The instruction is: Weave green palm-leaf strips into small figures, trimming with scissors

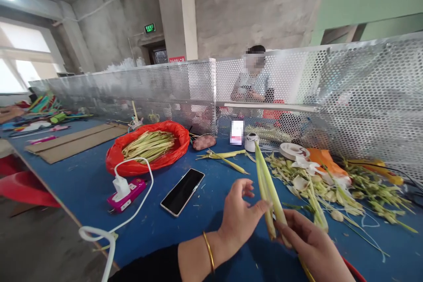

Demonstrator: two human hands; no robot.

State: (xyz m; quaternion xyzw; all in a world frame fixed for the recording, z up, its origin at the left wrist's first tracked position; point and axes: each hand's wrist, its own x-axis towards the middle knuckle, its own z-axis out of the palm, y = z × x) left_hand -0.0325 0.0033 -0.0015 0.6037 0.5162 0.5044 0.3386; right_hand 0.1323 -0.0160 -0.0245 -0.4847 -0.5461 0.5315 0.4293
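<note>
Two long pale green stalks (271,185), perhaps leaf sheaths, stand tilted above the blue table, joined or held close near the top and spread apart lower down. My right hand (312,240) pinches their lower ends between thumb and fingers. From the left, my left hand (239,211), with a gold bangle at the wrist, reaches its thumb to the stalks' edge; its other fingers are loosely bent and apart, holding nothing. Trimmed plant scraps (307,185) lie to the right of the stalks. Some loose yellowish stalks (228,158) rest beyond my left hand.
Left on the blue table (205,246) are a red bag (114,158) of stalks, a phone (183,191) and a purple power strip (128,196) with a white cable. A tape roll (294,151) sits right. Behind a perforated metal divider (185,83) is another person (253,81).
</note>
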